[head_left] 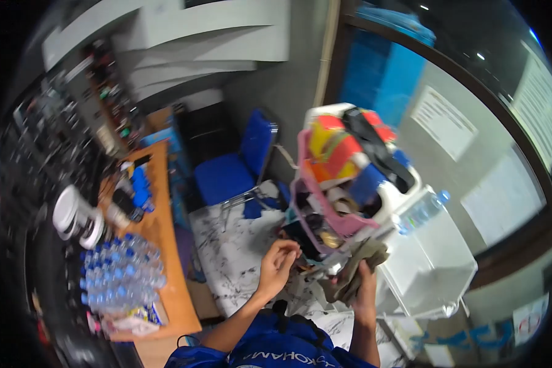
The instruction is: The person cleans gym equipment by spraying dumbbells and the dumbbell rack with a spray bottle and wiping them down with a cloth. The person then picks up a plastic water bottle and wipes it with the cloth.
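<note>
My right hand (365, 283) grips a crumpled olive-brown cloth (354, 270), which hangs in front of the stacked baskets. My left hand (279, 262) is raised beside it, its fingers curled in toward the thumb, and I see nothing between them. Just beyond the hands, a pink basket (348, 226) holds mixed small items, blurred in this view. Red, yellow and blue items with a black strap (374, 144) are heaped on the white bin behind it. A dark flat object (303, 238) leans by the basket, close to my left fingertips.
A white open bin (432, 264) stands at right, with a clear plastic bottle (424, 211) at its edge. On the left, a wooden table (176, 276) carries a pack of water bottles (121, 270) and white tubs (73, 211). A blue chair (227, 175) stands ahead on the marbled floor.
</note>
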Motion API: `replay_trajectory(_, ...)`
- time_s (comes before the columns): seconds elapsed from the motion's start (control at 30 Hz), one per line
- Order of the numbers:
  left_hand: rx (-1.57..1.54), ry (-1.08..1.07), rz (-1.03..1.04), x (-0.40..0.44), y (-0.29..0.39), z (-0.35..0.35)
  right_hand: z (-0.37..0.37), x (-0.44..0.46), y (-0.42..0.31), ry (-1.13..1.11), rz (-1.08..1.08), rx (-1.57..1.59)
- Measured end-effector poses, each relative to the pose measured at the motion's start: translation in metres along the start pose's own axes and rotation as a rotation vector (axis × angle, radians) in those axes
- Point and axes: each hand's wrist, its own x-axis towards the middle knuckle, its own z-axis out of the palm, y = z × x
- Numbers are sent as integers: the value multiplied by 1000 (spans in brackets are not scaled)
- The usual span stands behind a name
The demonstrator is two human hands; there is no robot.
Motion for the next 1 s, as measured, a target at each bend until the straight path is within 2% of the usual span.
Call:
replay_trajectory(0.03,1,80,-45,-20,-6,-20,7,0,9,-67,85,-142)
replay_trajectory(0.07,-2,164,-91,-41,-12,-39,6,4,34,-107,169,-49)
replay_trajectory(0.13,78,287,-121,-87,-25,-73,13,-1,62,-136,297,-136)
replay_trajectory(0.17,115,348,-140,-109,-30,-87,1,1,91,-151,317,-73)
replay_trajectory(0.2,159,408,-136,-131,-35,-99,-6,-2,105,-241,500,-64)
replay_trajectory(0.27,241,519,-144,-175,-44,-120,-5,-15,126,-278,600,-21)
replay_trajectory(0.3,193,601,-158,-194,-46,-127,9,-22,126,-399,619,-17)
replay_trajectory(0.37,221,712,-191,-227,-42,-135,7,-26,146,-502,684,-8)
replay_trajectory(0.5,253,911,-226,-276,-28,-151,36,-40,179,-597,718,-93)
replay_trajectory(0.57,238,993,-193,-287,-10,-155,61,-45,192,-593,768,-141)
replay_trajectory(0.67,258,1075,-190,-306,-20,-183,100,-51,211,-665,717,-209)
replay_trajectory(0.7,263,1111,-257,-305,-17,-191,111,-48,220,-708,774,-162)
replay_trajectory(0.83,829,1099,-206,-274,12,-222,164,-47,229,-833,779,-207)
replay_trajectory(1.0,1063,1070,-96,-218,40,-301,225,-48,244,-867,780,-247)
